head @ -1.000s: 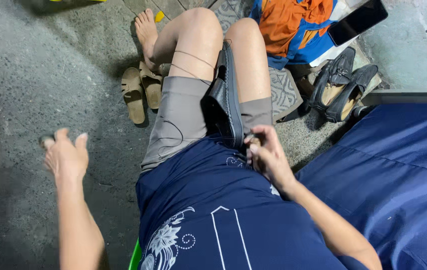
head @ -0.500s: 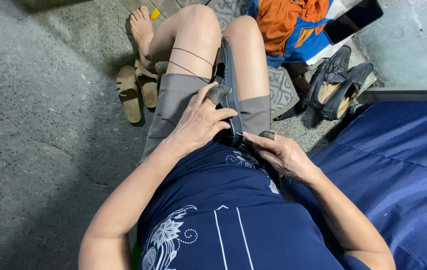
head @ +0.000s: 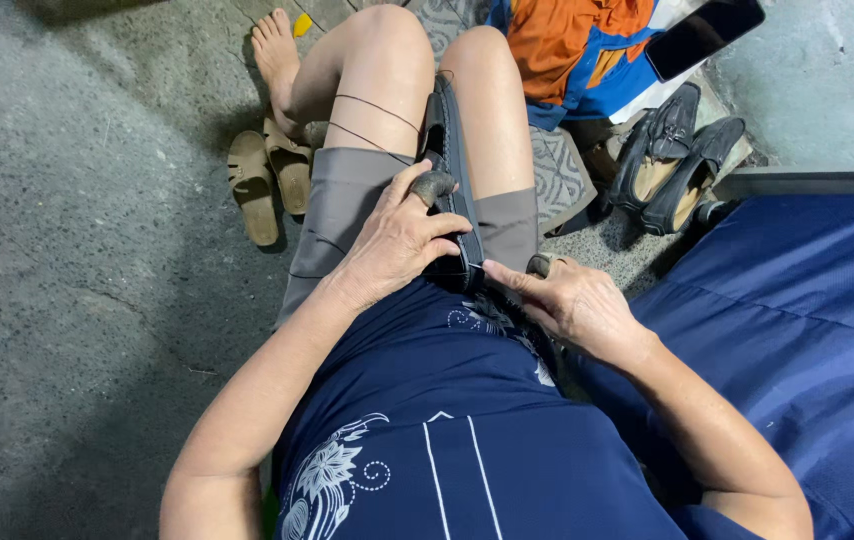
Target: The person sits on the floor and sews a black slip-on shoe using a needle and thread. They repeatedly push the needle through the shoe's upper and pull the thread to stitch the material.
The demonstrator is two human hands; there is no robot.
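We see a dark shoe (head: 445,150) wedged sole-edge up between the person's bare knees, its heel end down in the lap against the grey shorts (head: 347,205).

The left hand (head: 397,240) lies over the near end of the shoe. Its fingers (head: 434,185) are curled and close together, wrapped over the shoe's edge, with a dark cap on the tip of one of them; the thumb side presses on the shorts. The hand grips the shoe.

The right hand (head: 567,300) sits just beside it, at the shoe's heel end. Its forefinger and thumb are drawn together in a pinch right at the shoe's edge; what they pinch is too small for us to tell. A dark ring-like guard (head: 541,264) shows on one finger, and the other fingers are folded in.

A thin thread (head: 377,108) runs across the left thigh toward the shoe.

On the floor (head: 77,250) lie tan sandals (head: 267,170) by the bare foot, a pair of black shoes (head: 677,160) to the right, and a phone (head: 702,35) on orange and blue cloth (head: 577,50). A blue sheet (head: 797,330) spreads at the right.
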